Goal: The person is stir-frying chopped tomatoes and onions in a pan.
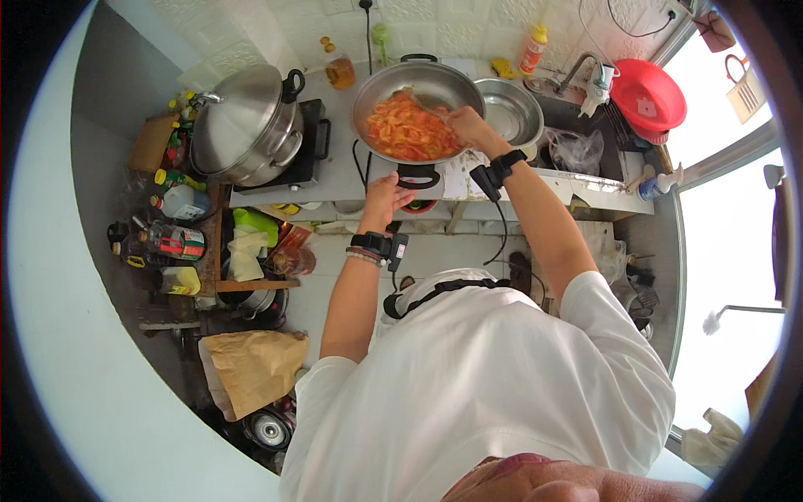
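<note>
A wide metal wok (376,81) with black loop handles stands on the counter, holding orange-red food (408,128) in pieces, perhaps tomato. My right hand (472,128) is closed round a metal utensil (433,105) at the wok's right side; its broad end lies in the food. At the near black handle (419,177), my left hand (386,199) has its thumb and fingers about the handle's left end, the fingers partly spread. Whether it grips the handle firmly is unclear. An empty-looking metal basin (511,110) sits just right of the wok.
A large lidded steamer pot (241,125) stands on a black cooker (313,135) at the left. An oil bottle (339,66) is behind. At the right are a sink (568,116) with a faucet (577,69) and a red basin (649,94). Bottles crowd the left shelf.
</note>
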